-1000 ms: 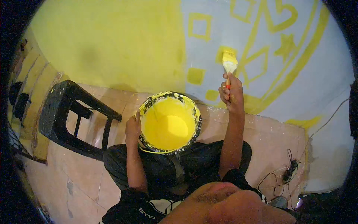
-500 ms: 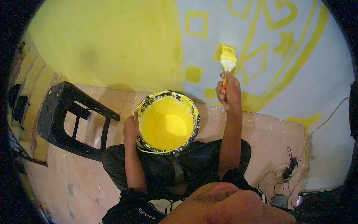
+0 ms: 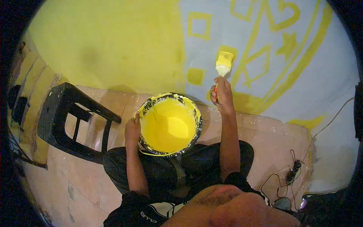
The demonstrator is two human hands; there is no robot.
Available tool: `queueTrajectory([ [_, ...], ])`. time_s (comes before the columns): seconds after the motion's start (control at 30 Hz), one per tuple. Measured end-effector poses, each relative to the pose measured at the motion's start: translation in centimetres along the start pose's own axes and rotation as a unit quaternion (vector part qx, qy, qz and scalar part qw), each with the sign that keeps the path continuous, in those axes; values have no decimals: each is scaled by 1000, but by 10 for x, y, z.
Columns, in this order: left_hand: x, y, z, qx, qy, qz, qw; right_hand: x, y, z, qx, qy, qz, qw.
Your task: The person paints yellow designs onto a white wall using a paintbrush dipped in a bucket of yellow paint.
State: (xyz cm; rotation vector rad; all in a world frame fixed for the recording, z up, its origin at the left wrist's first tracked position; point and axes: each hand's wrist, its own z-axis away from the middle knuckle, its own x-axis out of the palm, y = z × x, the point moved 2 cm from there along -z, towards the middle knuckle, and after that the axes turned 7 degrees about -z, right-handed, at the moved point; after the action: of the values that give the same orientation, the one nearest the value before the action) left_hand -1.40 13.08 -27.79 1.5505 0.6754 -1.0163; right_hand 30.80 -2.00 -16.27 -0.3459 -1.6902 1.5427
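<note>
My right hand point(image 3: 224, 92) grips the handle of a paintbrush point(image 3: 224, 65), its wide bristles coated in yellow. The brush tip is over a yellow square painted on the grey-white wall point(image 3: 211, 47); whether the bristles touch it I cannot tell. In front of my crossed legs sits a black bucket point(image 3: 199, 132) holding yellow paint point(image 3: 166, 128), its rim streaked with drips. My left hand point(image 3: 132, 131) holds the bucket's left rim, the fingers partly hidden behind it.
A black plastic stool point(image 3: 56, 121) lies on its side at the left. Yellow-painted steps point(image 3: 32, 75) rise beyond it. Black cables point(image 3: 291, 176) lie on the tiled floor point(image 3: 261, 132) at the right. The wall's left part is solid yellow; yellow outlines, a star among them, mark its right part.
My right hand has moved the paintbrush a little left and down along the wall, over the yellow square. My left hand and the bucket have stayed in place.
</note>
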Motion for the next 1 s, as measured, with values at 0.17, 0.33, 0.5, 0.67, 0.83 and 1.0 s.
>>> queueTrajectory([
  [0.17,-3,6,1,-15,-38,11,999,-8,2,2,52,-30,31,998],
  [0.33,-2,-1,2,1,-4,-1,1000,-8,7,5,88,-32,55,994],
  [0.5,-8,8,7,-10,-20,-7,1000,-16,3,12,104,-56,79,990],
  [0.67,-2,1,2,-5,-16,-3,1000,0,-34,48,77,-47,113,989],
  [0.83,-8,10,8,-11,3,5,1000,6,-43,62,43,-94,186,977],
  [1.0,-2,-1,5,15,33,-6,999,-10,-27,42,-79,-86,323,939],
])
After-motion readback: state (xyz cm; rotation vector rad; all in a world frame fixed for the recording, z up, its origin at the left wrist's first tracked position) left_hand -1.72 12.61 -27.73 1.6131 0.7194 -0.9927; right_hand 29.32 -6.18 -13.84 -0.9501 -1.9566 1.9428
